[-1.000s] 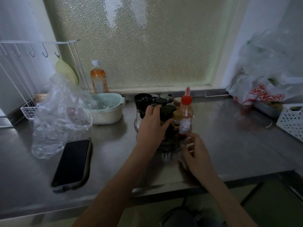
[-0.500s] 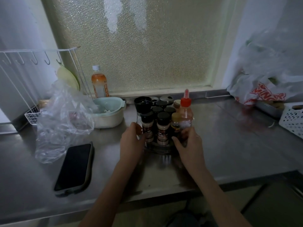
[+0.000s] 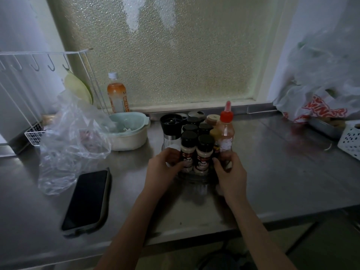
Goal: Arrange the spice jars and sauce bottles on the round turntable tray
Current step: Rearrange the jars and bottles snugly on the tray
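Observation:
A clear round turntable tray [image 3: 194,175] stands on the steel counter in front of the window, packed with several black-lidded spice jars [image 3: 203,155]. A sauce bottle with a red nozzle cap [image 3: 226,133] stands at its right side and a black-topped grinder [image 3: 171,127] at its back left. My left hand [image 3: 162,168] curls round the tray's left side, fingers by a white-topped jar [image 3: 173,149]. My right hand [image 3: 230,169] curls round the right side, below the sauce bottle. The tray's rim is mostly hidden by my hands and the jars.
A dark phone [image 3: 85,197] lies at the front left, beside a crumpled clear plastic bag [image 3: 72,137]. A pale bowl [image 3: 128,131] and an orange drink bottle [image 3: 116,96] stand behind. Plastic bags [image 3: 319,94], a metal tin and a white basket [image 3: 350,139] fill the right.
My left hand came down off the jar lids to the tray's left side. My right hand moved forward from the counter to the tray's right side. Both now hold the tray.

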`<action>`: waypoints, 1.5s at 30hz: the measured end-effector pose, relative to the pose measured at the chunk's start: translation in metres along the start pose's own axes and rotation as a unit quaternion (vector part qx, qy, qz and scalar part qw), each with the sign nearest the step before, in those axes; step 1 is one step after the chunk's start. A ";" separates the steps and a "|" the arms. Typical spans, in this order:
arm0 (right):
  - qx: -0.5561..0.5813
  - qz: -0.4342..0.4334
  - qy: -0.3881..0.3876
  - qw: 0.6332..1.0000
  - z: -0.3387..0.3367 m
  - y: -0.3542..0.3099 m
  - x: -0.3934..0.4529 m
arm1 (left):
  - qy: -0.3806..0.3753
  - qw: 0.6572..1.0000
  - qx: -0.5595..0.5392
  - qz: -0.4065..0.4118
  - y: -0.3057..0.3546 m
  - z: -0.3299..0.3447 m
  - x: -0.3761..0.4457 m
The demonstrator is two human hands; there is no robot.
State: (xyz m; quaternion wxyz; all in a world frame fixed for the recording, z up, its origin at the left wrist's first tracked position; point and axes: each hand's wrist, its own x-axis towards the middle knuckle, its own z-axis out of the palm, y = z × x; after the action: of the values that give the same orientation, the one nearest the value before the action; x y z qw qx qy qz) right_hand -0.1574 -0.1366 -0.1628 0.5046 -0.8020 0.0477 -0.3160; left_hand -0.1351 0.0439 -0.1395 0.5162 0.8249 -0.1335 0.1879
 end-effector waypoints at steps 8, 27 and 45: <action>-0.026 0.004 -0.011 1.000 -0.003 -0.008 0.000 | 0.019 0.998 0.055 0.001 -0.003 0.006 -0.002; -0.121 0.103 -0.098 0.982 -0.005 -0.019 0.022 | 0.000 0.991 0.130 0.031 0.000 0.005 -0.004; -0.248 0.014 -0.064 0.967 0.006 -0.041 -0.003 | 0.014 0.994 0.105 0.030 0.004 0.007 -0.006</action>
State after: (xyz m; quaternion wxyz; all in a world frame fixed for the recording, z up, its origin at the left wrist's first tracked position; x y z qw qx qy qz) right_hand -0.1665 -0.1108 -0.1314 0.2965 -0.9198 0.1037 -0.2353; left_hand -0.1407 0.0362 -0.1418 0.4222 0.8676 -0.1308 0.2278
